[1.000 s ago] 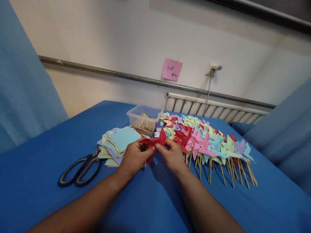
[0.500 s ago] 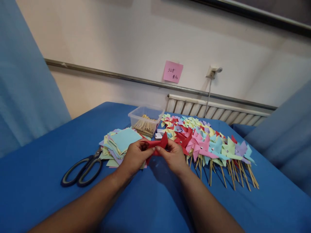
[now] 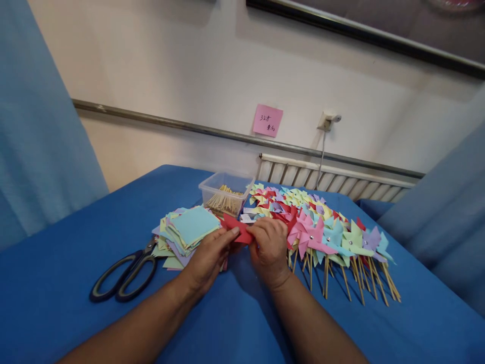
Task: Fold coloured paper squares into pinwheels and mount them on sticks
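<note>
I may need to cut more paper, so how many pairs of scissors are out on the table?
1. The scissors lie on the blue table, left of the stack of paper squares and the left hand. Others could be hidden under the paper.

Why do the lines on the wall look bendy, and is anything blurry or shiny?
Head view: the wide lens bows the wall rail and spreads the edges; light is soft and even, with a faint shadow on the blue table beneath the left hand and right hand holding the red paper. No strong glare; the pink note is too small to read.
</note>
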Demonstrator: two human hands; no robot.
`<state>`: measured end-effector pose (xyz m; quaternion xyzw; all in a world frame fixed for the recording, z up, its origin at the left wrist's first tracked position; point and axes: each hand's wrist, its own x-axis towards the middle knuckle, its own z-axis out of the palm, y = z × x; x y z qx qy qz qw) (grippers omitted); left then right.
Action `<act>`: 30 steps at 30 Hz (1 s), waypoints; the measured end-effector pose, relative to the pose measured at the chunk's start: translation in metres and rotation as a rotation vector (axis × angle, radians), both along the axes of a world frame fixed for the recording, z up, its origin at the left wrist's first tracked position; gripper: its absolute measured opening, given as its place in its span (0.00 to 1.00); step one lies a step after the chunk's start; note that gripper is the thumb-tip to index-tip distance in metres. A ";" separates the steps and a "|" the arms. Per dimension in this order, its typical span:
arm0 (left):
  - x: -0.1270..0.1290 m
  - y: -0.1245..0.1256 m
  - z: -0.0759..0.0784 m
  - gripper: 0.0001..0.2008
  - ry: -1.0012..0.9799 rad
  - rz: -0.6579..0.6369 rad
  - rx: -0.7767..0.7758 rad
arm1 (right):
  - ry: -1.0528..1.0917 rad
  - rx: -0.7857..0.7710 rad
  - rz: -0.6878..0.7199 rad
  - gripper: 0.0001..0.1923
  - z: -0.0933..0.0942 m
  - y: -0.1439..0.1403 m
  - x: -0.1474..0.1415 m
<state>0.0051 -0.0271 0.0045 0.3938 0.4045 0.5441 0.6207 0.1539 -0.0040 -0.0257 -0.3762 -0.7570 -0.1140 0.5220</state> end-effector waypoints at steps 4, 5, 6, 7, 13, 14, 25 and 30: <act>0.000 -0.001 0.004 0.09 -0.091 0.030 -0.072 | -0.077 0.009 0.010 0.11 0.000 -0.002 -0.009; -0.001 -0.001 0.004 0.08 -0.109 0.023 -0.078 | -0.093 -0.006 0.014 0.12 0.001 -0.004 -0.010; -0.002 0.000 0.004 0.07 -0.125 0.019 -0.084 | -0.107 -0.024 0.018 0.13 0.002 -0.005 -0.012; -0.003 0.002 0.003 0.07 -0.139 0.020 -0.093 | -0.122 -0.044 0.025 0.14 0.003 -0.006 -0.013; -0.008 0.009 -0.005 0.08 -0.186 0.110 -0.206 | -0.198 -0.139 0.099 0.22 0.007 -0.017 -0.013; -0.008 0.010 -0.006 0.08 -0.185 0.116 -0.206 | -0.204 -0.153 0.116 0.23 0.006 -0.019 -0.013; -0.002 0.008 -0.023 0.10 0.086 -0.042 -0.153 | 0.107 -0.281 0.056 0.13 0.082 0.051 -0.030; 0.002 0.006 -0.031 0.08 0.228 -0.146 -0.173 | -0.246 -0.779 0.008 0.02 0.110 0.147 -0.072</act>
